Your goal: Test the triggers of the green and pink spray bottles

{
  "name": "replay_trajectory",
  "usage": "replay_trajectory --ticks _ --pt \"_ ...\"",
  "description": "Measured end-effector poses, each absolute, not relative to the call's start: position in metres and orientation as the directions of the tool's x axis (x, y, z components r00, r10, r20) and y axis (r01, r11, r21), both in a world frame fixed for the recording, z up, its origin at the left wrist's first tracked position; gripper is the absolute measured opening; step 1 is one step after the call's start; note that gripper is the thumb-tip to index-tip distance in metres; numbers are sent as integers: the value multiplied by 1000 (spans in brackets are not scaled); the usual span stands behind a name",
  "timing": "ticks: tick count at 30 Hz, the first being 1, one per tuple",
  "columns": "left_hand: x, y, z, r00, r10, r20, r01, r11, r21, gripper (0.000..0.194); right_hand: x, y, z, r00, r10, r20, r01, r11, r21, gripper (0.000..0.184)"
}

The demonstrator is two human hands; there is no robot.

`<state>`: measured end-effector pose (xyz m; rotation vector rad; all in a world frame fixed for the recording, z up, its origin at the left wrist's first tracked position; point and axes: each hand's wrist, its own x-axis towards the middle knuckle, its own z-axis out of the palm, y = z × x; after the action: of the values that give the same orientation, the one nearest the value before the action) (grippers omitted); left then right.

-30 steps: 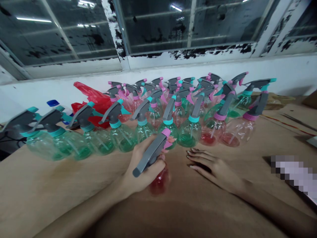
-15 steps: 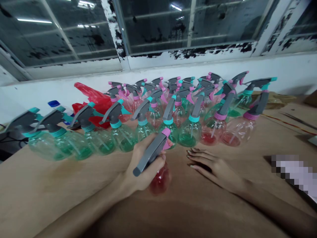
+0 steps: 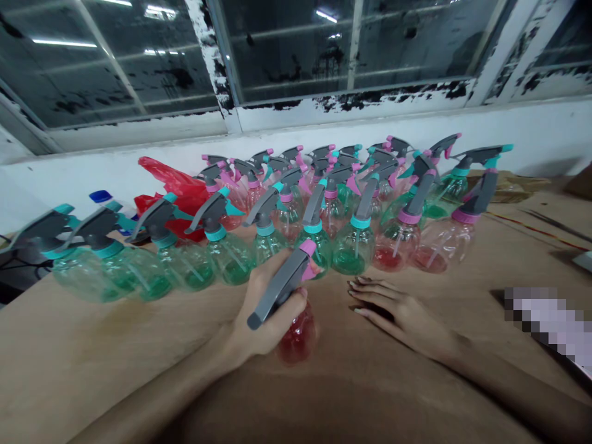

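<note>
My left hand (image 3: 259, 314) is wrapped round the neck of a red spray bottle (image 3: 297, 338) with a grey trigger head (image 3: 280, 285) and pink nozzle, standing on the brown tabletop (image 3: 115, 345). My right hand (image 3: 398, 311) lies flat on the table just to its right, fingers stretched out, holding nothing. Behind both hands stands a dense group of spray bottles (image 3: 314, 216), green ones with teal collars and pink ones with pink collars.
A row of green bottles (image 3: 129, 265) runs off to the left. A red plastic bag (image 3: 178, 191) and a blue cap (image 3: 100, 196) sit by the white wall. A blurred-out object (image 3: 546, 320) lies at the right. Windows run along the back.
</note>
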<state>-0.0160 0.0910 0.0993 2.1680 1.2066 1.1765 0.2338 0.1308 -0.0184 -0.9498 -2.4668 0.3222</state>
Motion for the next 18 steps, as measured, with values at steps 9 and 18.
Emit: replay_trajectory --ticks 9,18 --pt "-14 89 98 177 878 445 565 -461 684 8 233 130 -16 -648 674 355 546 735 -401 31" --pt "-15 89 96 209 893 398 536 -445 717 14 233 131 -17 -648 680 343 560 730 -390 32"
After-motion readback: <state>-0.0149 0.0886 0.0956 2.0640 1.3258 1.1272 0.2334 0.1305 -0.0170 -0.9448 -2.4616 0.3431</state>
